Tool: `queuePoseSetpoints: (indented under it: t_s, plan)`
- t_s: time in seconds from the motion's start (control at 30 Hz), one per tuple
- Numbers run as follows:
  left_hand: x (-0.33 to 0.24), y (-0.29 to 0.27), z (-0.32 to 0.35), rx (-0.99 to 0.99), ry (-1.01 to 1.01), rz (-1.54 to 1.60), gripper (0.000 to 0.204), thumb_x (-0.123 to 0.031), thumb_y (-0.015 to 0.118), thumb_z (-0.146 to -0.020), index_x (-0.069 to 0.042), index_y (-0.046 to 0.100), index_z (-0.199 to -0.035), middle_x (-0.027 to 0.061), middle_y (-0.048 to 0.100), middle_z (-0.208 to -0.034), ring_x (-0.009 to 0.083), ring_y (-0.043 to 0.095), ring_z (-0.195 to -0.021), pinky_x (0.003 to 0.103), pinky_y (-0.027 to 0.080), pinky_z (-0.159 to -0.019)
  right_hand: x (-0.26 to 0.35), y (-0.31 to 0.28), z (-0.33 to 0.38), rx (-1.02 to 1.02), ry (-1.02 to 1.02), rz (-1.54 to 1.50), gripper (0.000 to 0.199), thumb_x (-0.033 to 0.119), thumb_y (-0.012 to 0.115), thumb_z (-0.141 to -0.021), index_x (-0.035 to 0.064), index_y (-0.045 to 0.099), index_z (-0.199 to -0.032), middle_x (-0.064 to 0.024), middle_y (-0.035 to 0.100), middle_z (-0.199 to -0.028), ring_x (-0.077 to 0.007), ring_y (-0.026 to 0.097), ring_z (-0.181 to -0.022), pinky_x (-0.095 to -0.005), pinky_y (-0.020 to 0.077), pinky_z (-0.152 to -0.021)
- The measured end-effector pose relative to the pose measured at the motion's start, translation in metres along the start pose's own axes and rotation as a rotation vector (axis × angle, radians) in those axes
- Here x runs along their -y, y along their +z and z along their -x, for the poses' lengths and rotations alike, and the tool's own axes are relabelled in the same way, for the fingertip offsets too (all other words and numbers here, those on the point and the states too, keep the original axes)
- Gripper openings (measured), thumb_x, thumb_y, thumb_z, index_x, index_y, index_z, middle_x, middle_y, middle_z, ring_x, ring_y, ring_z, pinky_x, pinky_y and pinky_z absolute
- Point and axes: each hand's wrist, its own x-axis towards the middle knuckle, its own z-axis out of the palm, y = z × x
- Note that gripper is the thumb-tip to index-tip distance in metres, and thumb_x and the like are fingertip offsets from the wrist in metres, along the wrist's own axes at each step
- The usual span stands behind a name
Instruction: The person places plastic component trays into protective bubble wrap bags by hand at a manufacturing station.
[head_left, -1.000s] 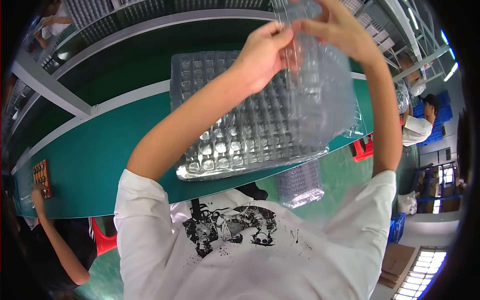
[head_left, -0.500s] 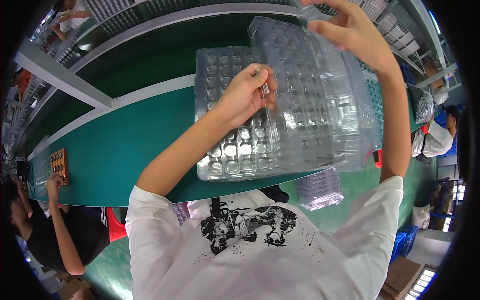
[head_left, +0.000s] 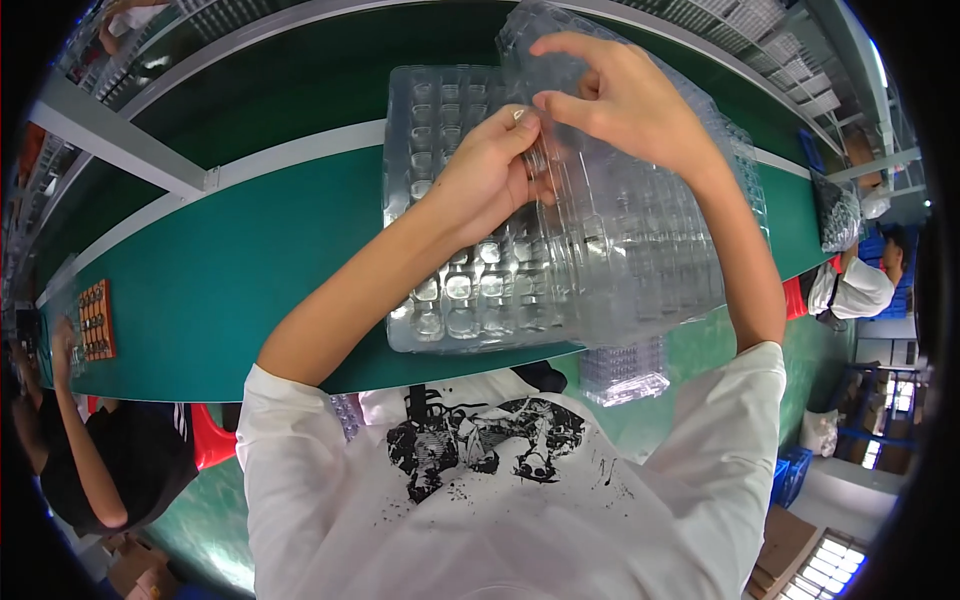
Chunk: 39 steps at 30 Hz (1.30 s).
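A stack of clear plastic blister trays point(head_left: 430, 305), moulded with rows of cups, lies on the green bench at the front edge. Over its right part lean more clear trays point(head_left: 640, 250), tilted and overlapping. My left hand point(head_left: 485, 180) is closed on the near left edge of these leaning trays, thumb on top and fingers partly behind the plastic. My right hand point(head_left: 630, 105) hovers over their upper part, its thumb and forefinger apart and nothing visible between them. Its other fingers are curled and partly hidden.
The green bench point(head_left: 250, 270) runs left to an orange tray of small parts point(head_left: 97, 320), where a person in black point(head_left: 110, 460) works. Another stack of clear trays point(head_left: 625, 370) sits below the bench edge. A bagged bundle point(head_left: 838, 213) and a person in white point(head_left: 865, 290) are at right.
My right hand has come left and down from the upper right, off the plastic it held there, to beside my left hand. My left hand keeps its grip on the tray edge.
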Motion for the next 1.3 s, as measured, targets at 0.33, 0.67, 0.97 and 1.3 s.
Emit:
queuePoseSetpoints:
  t_s: [0.33, 0.67, 0.97, 1.3]
  plan:
    - [-0.004, 0.005, 0.003, 0.122, 0.056, 0.071, 0.026, -0.02, 0.037, -0.1, 0.0, 0.048, -0.114, 0.0159, 0.06, -0.102, 0.0271, 0.063, -0.086, 0.038, 0.054, -0.072, 0.012, -0.006, 0.004, 0.013, 0.024, 0.088, 0.044, 0.018, 0.064, -0.075, 0.0026, 0.056, -0.116, -0.001, 0.037, -0.049, -0.0092, 0.031, -0.046, -0.0298, 0.0253, -0.045]
    - [-0.006, 0.014, 0.005, 0.129, 0.02, 0.049, 0.029, -0.019, 0.036, -0.1, 0.004, 0.046, -0.115, 0.0167, 0.06, -0.099, 0.0275, 0.064, -0.085, 0.04, 0.055, -0.071, 0.022, -0.033, 0.017, 0.046, 0.173, -0.238, 0.044, 0.01, 0.062, -0.078, 0.0056, 0.053, -0.12, 0.0065, 0.04, -0.051, -0.0022, 0.034, -0.048, -0.023, 0.0257, -0.046]
    - [-0.002, 0.004, 0.002, 0.086, 0.002, 0.004, 0.025, -0.012, 0.036, -0.097, 0.005, 0.046, -0.113, 0.0143, 0.06, -0.09, 0.0242, 0.063, -0.078, 0.037, 0.054, -0.067, 0.043, -0.082, 0.021, -0.041, 0.356, -0.228, 0.043, 0.014, 0.064, -0.082, -0.0036, 0.05, -0.118, -0.0058, 0.062, -0.069, -0.0102, 0.055, -0.054, -0.0243, 0.0448, -0.049]
    - [-0.007, 0.005, 0.005, 0.085, -0.012, 0.205, 0.032, -0.03, 0.043, -0.095, -0.001, 0.052, -0.103, 0.0126, 0.062, -0.088, 0.0247, 0.063, -0.079, 0.04, 0.053, -0.069, 0.014, 0.007, 0.01, -0.107, -0.02, 0.126, 0.046, 0.021, 0.064, -0.076, 0.0023, 0.057, -0.118, -0.0095, 0.043, -0.046, -0.0157, 0.038, -0.041, -0.0324, 0.0309, -0.046]
